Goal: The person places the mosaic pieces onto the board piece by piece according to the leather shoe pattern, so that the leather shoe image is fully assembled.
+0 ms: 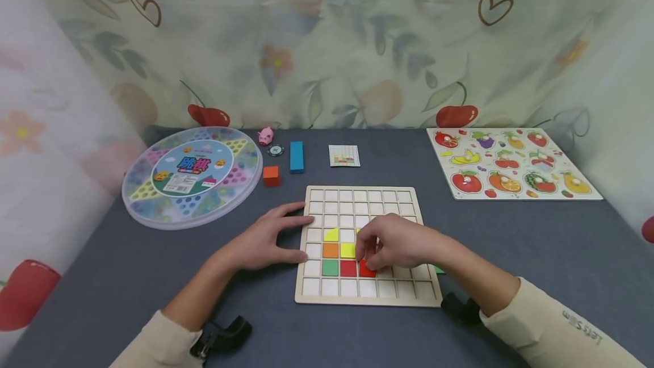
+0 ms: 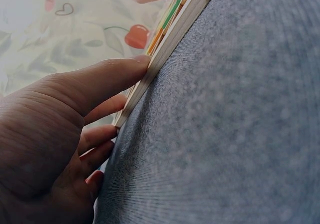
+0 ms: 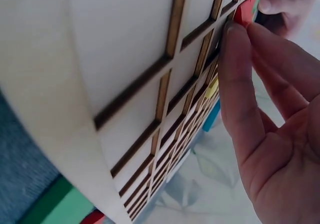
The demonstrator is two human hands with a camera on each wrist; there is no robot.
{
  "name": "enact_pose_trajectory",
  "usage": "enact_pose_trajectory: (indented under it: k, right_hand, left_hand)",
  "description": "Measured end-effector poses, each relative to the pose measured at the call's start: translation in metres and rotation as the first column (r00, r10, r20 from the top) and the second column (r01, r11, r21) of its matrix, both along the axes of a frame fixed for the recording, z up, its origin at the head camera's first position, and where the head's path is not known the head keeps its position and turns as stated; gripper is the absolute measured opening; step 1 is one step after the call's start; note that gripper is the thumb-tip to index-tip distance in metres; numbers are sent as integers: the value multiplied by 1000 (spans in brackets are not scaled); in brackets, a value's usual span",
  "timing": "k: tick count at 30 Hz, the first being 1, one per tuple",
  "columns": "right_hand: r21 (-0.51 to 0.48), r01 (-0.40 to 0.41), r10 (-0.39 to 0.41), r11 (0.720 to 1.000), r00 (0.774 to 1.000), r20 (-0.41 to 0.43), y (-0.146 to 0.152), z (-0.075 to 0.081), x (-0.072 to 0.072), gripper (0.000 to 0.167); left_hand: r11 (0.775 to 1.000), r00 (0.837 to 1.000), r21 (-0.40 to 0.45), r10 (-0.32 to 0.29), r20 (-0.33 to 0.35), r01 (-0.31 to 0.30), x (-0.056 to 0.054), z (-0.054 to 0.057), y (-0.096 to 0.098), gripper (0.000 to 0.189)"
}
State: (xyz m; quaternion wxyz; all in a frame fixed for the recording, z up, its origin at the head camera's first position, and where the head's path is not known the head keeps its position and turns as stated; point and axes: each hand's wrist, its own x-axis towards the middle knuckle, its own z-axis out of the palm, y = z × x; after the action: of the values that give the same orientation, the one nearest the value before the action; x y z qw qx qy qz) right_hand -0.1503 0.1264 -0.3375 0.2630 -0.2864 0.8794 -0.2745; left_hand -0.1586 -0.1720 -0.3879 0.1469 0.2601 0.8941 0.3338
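Note:
A wooden grid board [image 1: 306, 294] lies in front of me. My left hand [image 1: 263, 237] rests at its left edge, with thumb and extended fingers touching the frame. Over the lower middle cells, my right hand [image 1: 395, 240] pinches a red tile [image 1: 367, 270] between thumb and fingertips, low at the grid. Directly left of that tile sit another red tile [image 1: 348, 268] and a green tile [image 1: 330, 268]. One row up are an orange tile [image 1: 330, 250] and a yellow tile [image 1: 347, 250]. Higher still is a cut-cornered yellow piece [image 1: 331, 235]; my right hand partly covers another yellow piece.
Behind the board are an orange cube [image 1: 271, 176], blue block [image 1: 296, 157], pattern card [image 1: 344, 155], poker chip [image 1: 276, 150] and toy pig [image 1: 265, 136]. A round game box [image 1: 245, 203] lies left, a fruit puzzle [image 1: 490, 166] right. Green and red pieces [image 3: 60, 201] lie beside the board's right edge.

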Motion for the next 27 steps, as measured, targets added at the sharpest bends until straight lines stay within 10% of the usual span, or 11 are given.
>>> enact_pose_trajectory:
  k: [8,27]
  right_hand:
    - [39,-24,28,999,995,-97,-2,0,2,16]
    - [-70,46,-49,996,998,-42,73,18,3,11]
  left_hand:
    - [1000,1000,2,0,5,0,-1,0,-1,72]
    - [1000,1000,0,6,17,-6,1,1,0,72]
